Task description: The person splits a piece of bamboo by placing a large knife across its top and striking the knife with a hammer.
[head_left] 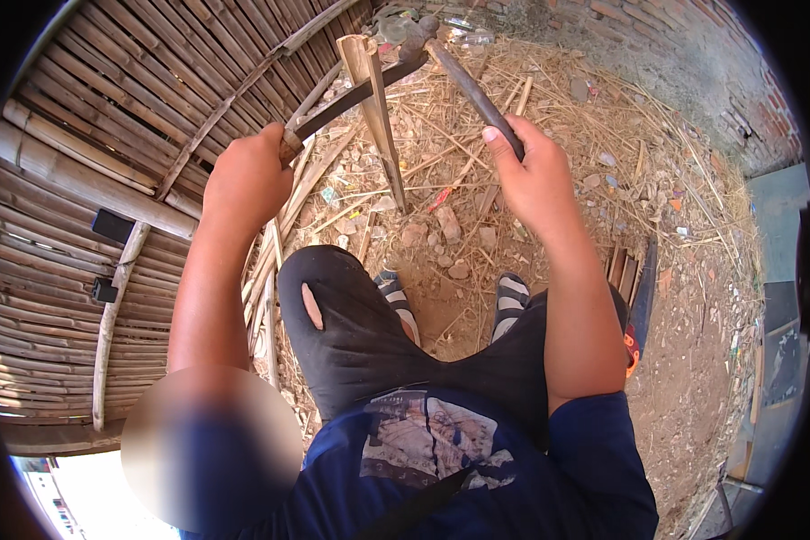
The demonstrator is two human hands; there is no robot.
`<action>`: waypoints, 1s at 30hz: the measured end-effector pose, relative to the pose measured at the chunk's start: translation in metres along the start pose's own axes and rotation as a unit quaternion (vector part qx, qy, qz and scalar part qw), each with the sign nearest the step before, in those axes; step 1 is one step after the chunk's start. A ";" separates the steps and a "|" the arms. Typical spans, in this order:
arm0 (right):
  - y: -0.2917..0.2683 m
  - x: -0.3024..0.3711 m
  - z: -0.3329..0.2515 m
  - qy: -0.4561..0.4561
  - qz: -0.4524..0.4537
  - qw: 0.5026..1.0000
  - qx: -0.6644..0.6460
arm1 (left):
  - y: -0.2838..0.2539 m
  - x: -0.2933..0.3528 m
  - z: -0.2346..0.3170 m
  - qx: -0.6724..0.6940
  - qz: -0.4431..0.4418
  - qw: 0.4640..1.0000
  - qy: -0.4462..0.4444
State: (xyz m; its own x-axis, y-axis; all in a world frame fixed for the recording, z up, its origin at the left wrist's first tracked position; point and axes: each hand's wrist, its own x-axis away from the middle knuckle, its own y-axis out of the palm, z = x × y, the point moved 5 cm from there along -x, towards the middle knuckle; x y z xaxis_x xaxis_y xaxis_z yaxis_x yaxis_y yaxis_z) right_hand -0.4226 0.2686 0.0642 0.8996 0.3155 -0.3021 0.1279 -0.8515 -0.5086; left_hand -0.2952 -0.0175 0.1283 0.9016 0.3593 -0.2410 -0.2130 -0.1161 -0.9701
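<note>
My left hand is shut on the handle of a dark long blade. The blade slants up to the right and meets the top of an upright pale wooden stake that stands on the ground in front of my knees. My right hand grips the lower end of a hammer's brown handle. The hammer's head sits at the stake's top, just above the blade's far end.
A large bamboo panel fills the left, with two small black objects on it. Thin split strips lie by my left knee. Straw and stones cover the ground. A brick wall stands far right; short slats lie by my right leg.
</note>
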 end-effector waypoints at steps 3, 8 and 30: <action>-0.011 0.001 -0.004 -0.017 0.056 0.997 -0.044 | 0.001 0.002 -0.003 0.014 -0.015 1.000 -0.011; -0.033 0.010 -0.016 -0.121 0.177 0.965 -0.154 | 0.006 0.002 0.006 0.002 -0.006 1.000 0.006; 0.023 -0.001 0.011 -0.016 -0.034 0.997 0.060 | 0.016 -0.005 0.013 0.015 -0.030 0.999 0.003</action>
State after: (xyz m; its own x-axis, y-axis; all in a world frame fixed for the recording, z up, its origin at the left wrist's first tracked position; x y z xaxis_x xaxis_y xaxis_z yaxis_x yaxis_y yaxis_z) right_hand -0.4249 0.2532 0.0441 0.8763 0.3854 -0.2892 0.1345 -0.7720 -0.6212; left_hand -0.3080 -0.0086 0.1134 0.9154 0.3594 -0.1813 -0.1685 -0.0669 -0.9834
